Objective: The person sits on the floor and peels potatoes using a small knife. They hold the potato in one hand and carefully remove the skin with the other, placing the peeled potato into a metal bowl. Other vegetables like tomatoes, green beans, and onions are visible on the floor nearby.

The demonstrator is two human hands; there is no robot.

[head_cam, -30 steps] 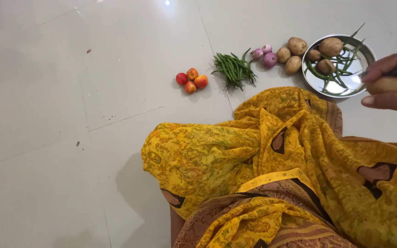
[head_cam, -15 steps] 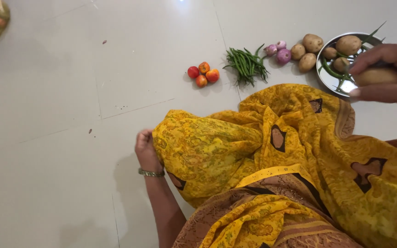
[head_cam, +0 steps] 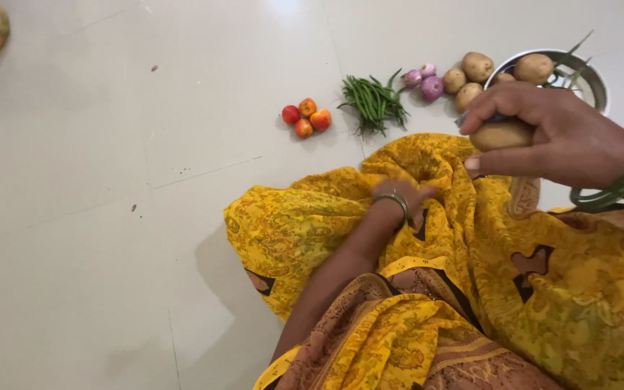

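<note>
Above the lap, the right hand (head_cam: 554,133) is gripping a potato (head_cam: 500,135) in curled fingers. The left hand (head_cam: 399,198) is resting half-closed on the yellow cloth (head_cam: 312,224), holding nothing clearly.

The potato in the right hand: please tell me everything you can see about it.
The potato is oval, light tan and unpeeled, with a smooth, dull skin. It lies roughly level in the right hand, above the yellow patterned cloth, clear of the floor. The fingers curl over its top and the thumb lies under it, so only its front side shows. A small dark, bluish thing sticks out of the same grip beside it; what it is cannot be told.
</note>
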